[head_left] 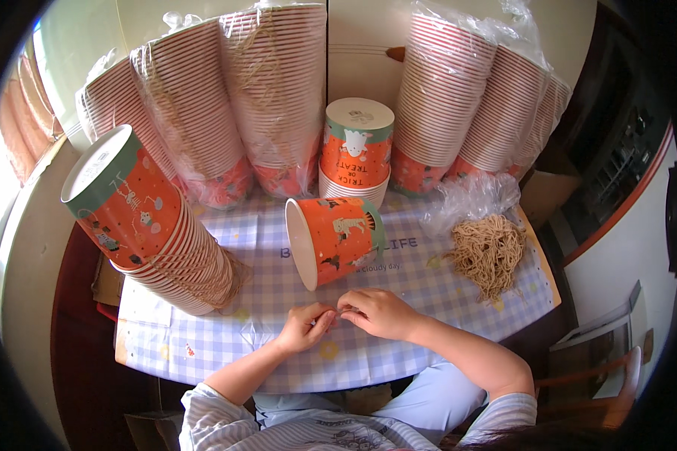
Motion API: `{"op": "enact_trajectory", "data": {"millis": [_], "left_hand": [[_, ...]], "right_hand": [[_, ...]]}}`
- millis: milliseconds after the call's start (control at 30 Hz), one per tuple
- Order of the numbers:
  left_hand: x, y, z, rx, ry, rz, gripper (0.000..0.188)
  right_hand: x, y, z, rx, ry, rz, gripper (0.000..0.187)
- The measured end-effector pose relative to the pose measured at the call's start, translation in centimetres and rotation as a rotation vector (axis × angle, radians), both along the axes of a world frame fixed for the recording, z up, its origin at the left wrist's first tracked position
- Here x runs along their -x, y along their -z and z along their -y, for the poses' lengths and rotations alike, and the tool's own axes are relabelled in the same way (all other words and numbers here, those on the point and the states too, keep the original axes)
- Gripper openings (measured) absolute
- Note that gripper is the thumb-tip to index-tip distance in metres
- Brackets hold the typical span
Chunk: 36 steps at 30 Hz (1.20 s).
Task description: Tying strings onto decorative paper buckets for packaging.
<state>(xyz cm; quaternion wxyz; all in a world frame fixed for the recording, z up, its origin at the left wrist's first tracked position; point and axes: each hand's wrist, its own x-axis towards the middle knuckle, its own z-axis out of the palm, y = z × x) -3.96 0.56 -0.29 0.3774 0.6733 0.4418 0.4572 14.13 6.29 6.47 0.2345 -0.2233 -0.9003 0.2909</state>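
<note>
My left hand (308, 327) and my right hand (377, 313) meet over the near middle of the table, fingertips pinched close together. Whatever they pinch is too small to make out. Just beyond them an orange paper bucket (340, 237) with a green base band lies on its side, its white mouth turned left. It is printed with a skeleton animal and bats. A bundle of tan strings (489, 254) rests to the right of my hands. At the left, a leaning stack of upside-down paper buckets (147, 218) has similar strings (222, 274) draped over its lower rims.
A blue-and-white checked cloth (263, 368) covers the table. Tall bagged bucket stacks line the back, at the left (274, 90) and the right (447, 90). Between them stands a short upside-down bucket stack (357, 154). A crumpled clear plastic bag (474, 201) lies behind the strings.
</note>
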Motion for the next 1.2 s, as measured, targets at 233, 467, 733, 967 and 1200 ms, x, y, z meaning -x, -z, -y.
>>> {"op": "enact_trajectory", "data": {"millis": [233, 467, 733, 967, 1200], "left_hand": [[0.1, 0.1, -0.2, 0.025, 0.017, 0.117, 0.010], [0.2, 0.3, -0.4, 0.002, 0.043, 0.091, 0.007], [0.2, 0.2, -0.5, -0.098, -0.025, 0.028, 0.007], [0.4, -0.4, -0.7, -0.344, -0.126, -0.180, 0.011], [1.3, -0.1, -2.5, -0.354, -0.431, -0.075, 0.047]], "right_hand": [[0.0, 0.4, -0.2, -0.066, 0.033, 0.002, 0.009], [0.0, 0.5, -0.1, -0.088, 0.056, 0.015, 0.008], [0.1, 0.6, 0.1, -0.165, 0.069, 0.023, 0.008], [0.4, 0.7, 0.3, -0.113, 0.122, -0.013, 0.006], [0.9, -0.1, 0.6, 0.090, 0.153, -0.094, 0.007]]}}
